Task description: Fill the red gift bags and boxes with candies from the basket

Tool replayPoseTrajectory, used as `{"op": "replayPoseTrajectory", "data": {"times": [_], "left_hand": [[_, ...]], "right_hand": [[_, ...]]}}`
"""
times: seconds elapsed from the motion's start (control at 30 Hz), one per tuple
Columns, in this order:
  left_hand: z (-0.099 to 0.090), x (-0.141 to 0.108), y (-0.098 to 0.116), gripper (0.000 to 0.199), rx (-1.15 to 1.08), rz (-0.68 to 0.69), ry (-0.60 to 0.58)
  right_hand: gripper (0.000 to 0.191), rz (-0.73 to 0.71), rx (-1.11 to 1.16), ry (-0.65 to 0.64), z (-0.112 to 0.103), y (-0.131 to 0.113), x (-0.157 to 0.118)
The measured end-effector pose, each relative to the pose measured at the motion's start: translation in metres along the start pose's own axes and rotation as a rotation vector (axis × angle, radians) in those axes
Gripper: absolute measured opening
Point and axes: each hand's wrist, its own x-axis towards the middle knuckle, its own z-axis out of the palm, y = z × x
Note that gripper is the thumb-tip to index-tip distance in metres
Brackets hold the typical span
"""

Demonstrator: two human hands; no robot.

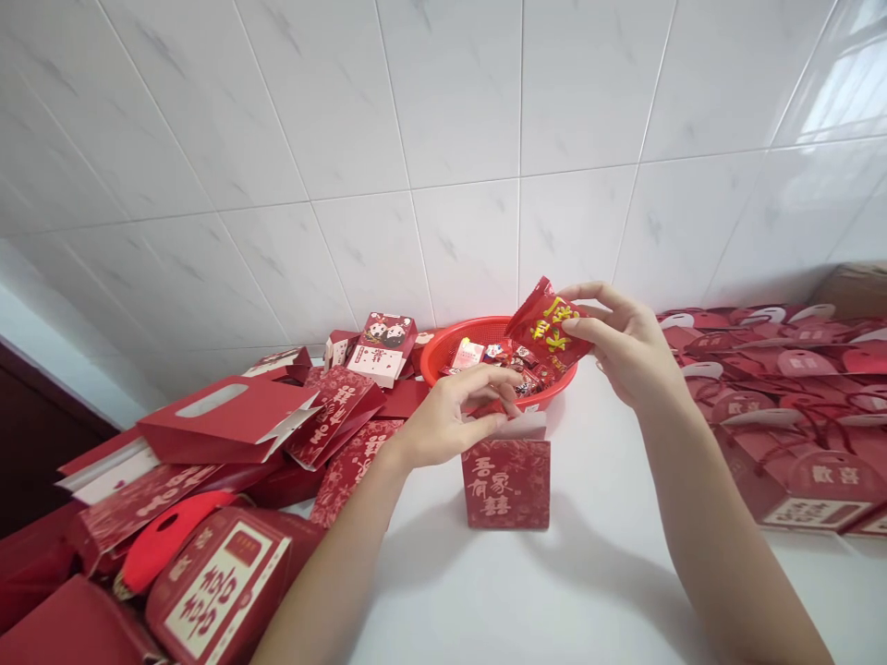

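Note:
Pinched in my right hand [624, 346] is a red snack packet [552, 332] with yellow lettering, raised at the right side of a red plastic basket [438, 356]. Small wrapped candies [503, 353] lie inside the basket. In front of it a dark red gift box [507, 485] with pale lettering stands upright on the table, its top flaps up. My left hand [454, 416] is at the box's top, thumb and fingers curled toward each other. A bit of red shows between those fingers; whether they grip it is hard to make out.
Flattened and folded red boxes [228, 416] pile up on the left, with a panda-printed box [382, 349] at the back. Rows of closed red boxes with handles [796, 416] fill the right. A tiled wall [471, 120] rises behind the white table [554, 591].

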Motion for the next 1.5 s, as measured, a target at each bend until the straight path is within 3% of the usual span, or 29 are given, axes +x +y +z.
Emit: {"op": "replayPoseTrajectory", "data": {"times": [0.2,0.33,0.43,0.5,0.7,0.8,0.97,1.13,1.23,1.5], "left_hand": [[-0.001,0.004,-0.01,0.039,0.07,-0.024,-0.061],[-0.009,0.004,-0.009,0.017,0.337,0.007,0.015],[-0.016,0.003,-0.008,0.012,0.44,-0.103,-0.041],[-0.018,0.003,-0.009,0.014,0.427,-0.142,-0.067],[-0.019,0.006,-0.016,0.013,0.399,-0.127,0.007],[-0.021,0.005,-0.014,0.017,0.401,-0.232,-0.019],[-0.024,0.003,-0.013,0.04,0.352,-0.373,-0.11],[-0.022,0.003,-0.017,0.047,0.226,-0.28,-0.104],[-0.022,0.003,-0.018,0.039,0.193,-0.324,-0.126],[-0.025,0.004,-0.016,0.027,0.329,-0.352,-0.178]], "right_hand": [[0.028,0.019,0.013,-0.003,0.0,0.001,0.0],[0.029,-0.005,-0.019,-0.031,-0.002,0.002,-0.001],[0.031,-0.019,-0.052,-0.08,-0.002,0.001,-0.001],[0.032,-0.01,-0.068,-0.112,-0.001,0.001,-0.001],[0.031,0.017,-0.077,-0.187,0.004,0.001,-0.001],[0.025,-0.027,-0.13,-0.251,0.004,0.002,-0.001],[0.015,-0.112,-0.279,-0.37,0.011,0.008,-0.001],[0.014,-0.05,-0.066,-0.456,0.026,0.023,0.002],[0.017,0.036,0.024,-0.56,0.026,0.033,0.008],[0.008,-0.041,-0.391,-0.679,0.0,0.035,0.015]]}}
